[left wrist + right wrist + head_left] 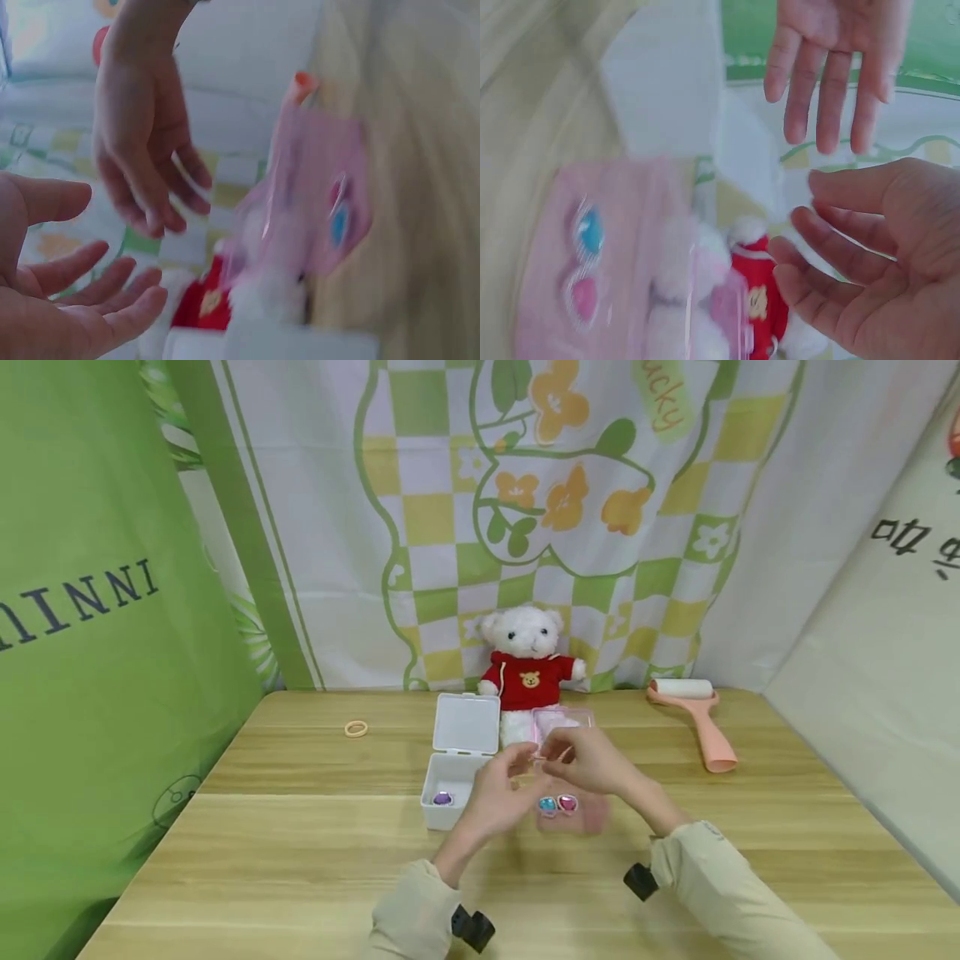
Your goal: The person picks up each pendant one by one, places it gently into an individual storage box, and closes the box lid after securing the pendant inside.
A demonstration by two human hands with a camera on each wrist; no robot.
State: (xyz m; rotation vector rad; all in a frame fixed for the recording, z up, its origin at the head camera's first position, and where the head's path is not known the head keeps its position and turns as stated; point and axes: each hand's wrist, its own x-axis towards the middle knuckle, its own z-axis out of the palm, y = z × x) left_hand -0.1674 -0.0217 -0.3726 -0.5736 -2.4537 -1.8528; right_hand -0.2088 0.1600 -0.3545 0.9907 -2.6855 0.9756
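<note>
My left hand point(498, 797) and right hand point(588, 762) hover facing each other over a clear pink box point(592, 820), whose lid stands raised at the back. Both wrist views show relaxed, parted fingers with nothing between them. Inside the pink box lie a blue gem ring point(590, 231) and a pink gem ring point(583, 298), side by side. To its left is a white box point(438, 817) with its lid point(467, 723) tipped back. A purple gem point(443, 797) sits in it; my left hand covers part of its right side.
Behind the boxes a white teddy bear point(531, 681) in a red hoodie sits against the patterned curtain point(427, 518). A pink-handled lint roller point(701, 722) lies at the back right. A small tan ring point(356, 728) is at the back left of the wooden table point(300, 852).
</note>
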